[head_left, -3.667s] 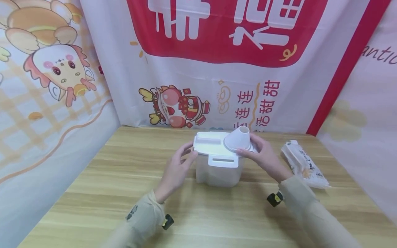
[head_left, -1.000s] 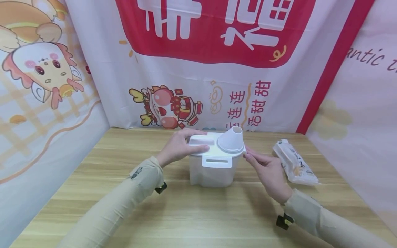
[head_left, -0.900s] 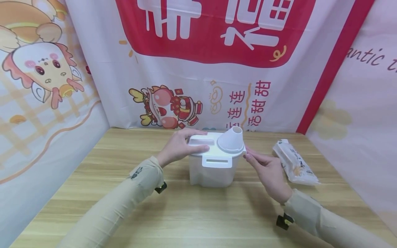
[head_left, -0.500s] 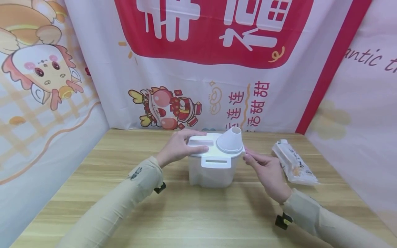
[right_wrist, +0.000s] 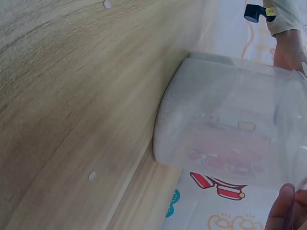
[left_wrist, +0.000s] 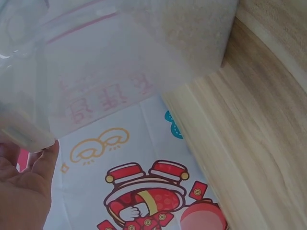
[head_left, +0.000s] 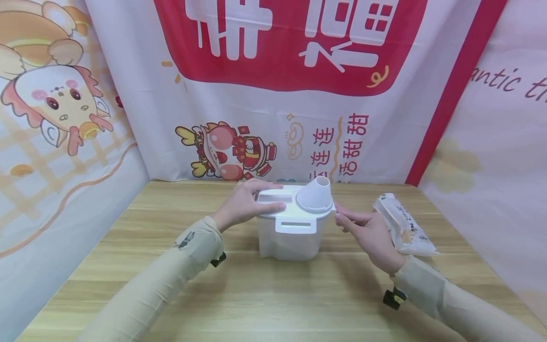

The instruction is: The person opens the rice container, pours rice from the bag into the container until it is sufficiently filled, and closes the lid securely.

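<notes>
A translucent plastic storage container [head_left: 288,242] stands upright on the wooden table, with a white lid [head_left: 273,208] on top. The lid carries a white cone-shaped spout [head_left: 315,194] at its right and a slotted latch [head_left: 296,225] in front. My left hand [head_left: 245,202] grips the lid's left end, thumb across the front and fingers reaching over the back. At the lid's right edge, my right hand [head_left: 369,235] pinches a small tab between thumb and fingers. Pale grains [left_wrist: 201,28] show through the container wall in the left wrist view.
A white printed plastic package [head_left: 405,225] lies to the right, just beyond my right hand. Printed cloth [head_left: 222,95] hangs behind the table and along both sides. Small white specks [right_wrist: 92,176] dot the wood in the right wrist view.
Since the earliest frame, my left hand has moved from the container's left side onto the lid. My right hand has shifted from beside the spout down to the lid's right edge.
</notes>
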{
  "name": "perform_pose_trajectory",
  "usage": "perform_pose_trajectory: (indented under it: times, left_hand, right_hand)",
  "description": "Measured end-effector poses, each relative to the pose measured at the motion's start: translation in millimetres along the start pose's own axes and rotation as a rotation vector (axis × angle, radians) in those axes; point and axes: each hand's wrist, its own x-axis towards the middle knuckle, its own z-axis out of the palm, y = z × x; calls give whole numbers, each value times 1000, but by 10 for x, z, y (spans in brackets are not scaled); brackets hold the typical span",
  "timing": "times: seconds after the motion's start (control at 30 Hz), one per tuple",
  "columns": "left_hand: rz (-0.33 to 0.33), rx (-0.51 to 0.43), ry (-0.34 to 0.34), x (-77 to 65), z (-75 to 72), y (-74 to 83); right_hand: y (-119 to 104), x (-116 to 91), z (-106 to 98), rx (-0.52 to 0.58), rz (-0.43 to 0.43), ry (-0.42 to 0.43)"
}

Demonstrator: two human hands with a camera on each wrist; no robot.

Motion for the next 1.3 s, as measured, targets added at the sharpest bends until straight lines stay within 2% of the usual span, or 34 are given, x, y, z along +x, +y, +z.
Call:
perform_pose_trajectory:
  times: [0.73, 1.0, 1.3]
  left_hand:
    - [-10, 18, -1, -15, 2, 22]
    - [-17, 17, 3, -11, 9, 16]
    - [-30, 28, 3, -15, 9, 10]
  right_hand:
    - [12, -49, 61, 76, 49, 23]
    - [22, -50, 87, 96, 47, 48]
    - [35, -50, 137, 162, 3, 74]
